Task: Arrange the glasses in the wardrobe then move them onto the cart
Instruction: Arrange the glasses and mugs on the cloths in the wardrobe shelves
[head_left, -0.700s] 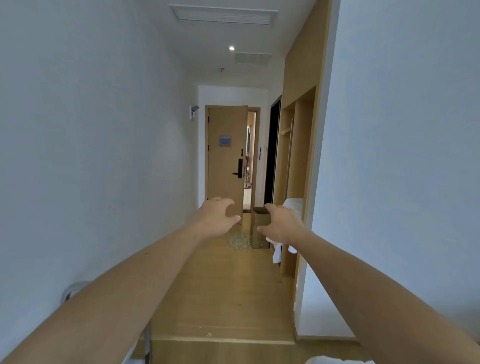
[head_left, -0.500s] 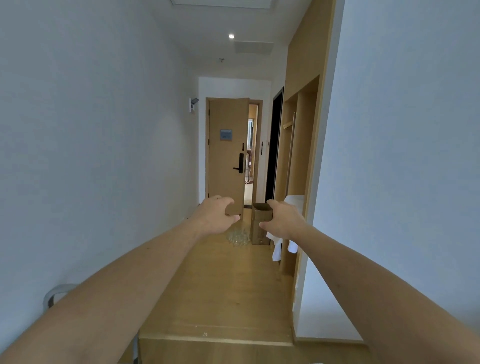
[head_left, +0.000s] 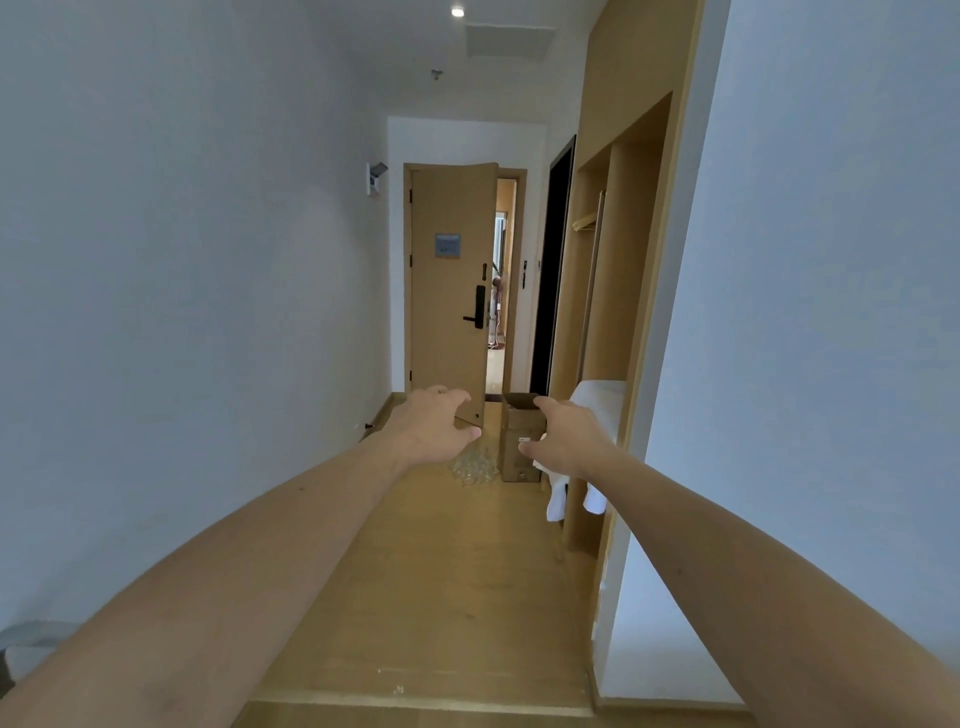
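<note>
Both my arms stretch forward down a hallway. My left hand (head_left: 434, 428) and my right hand (head_left: 569, 441) hang in the air with fingers loosely curled, holding nothing. Far ahead on the wooden floor sits a cluster of clear glasses (head_left: 471, 467), partly hidden behind my left hand. An open wooden wardrobe (head_left: 618, 291) stands along the right wall, with a hanging rail inside and a white cloth (head_left: 597, 402) draped over its lower shelf. No cart shows clearly.
A brown cardboard box (head_left: 519, 447) stands on the floor beside the glasses. The wooden room door (head_left: 449, 291) at the hallway's end is ajar. A white wall corner (head_left: 810, 364) juts out on the right. A grey object (head_left: 26, 644) peeks in at lower left.
The view has moved forward along the hallway and tilted slightly, so the door, box and wardrobe appear nearer. Both hands stay raised in the same loose pose.
</note>
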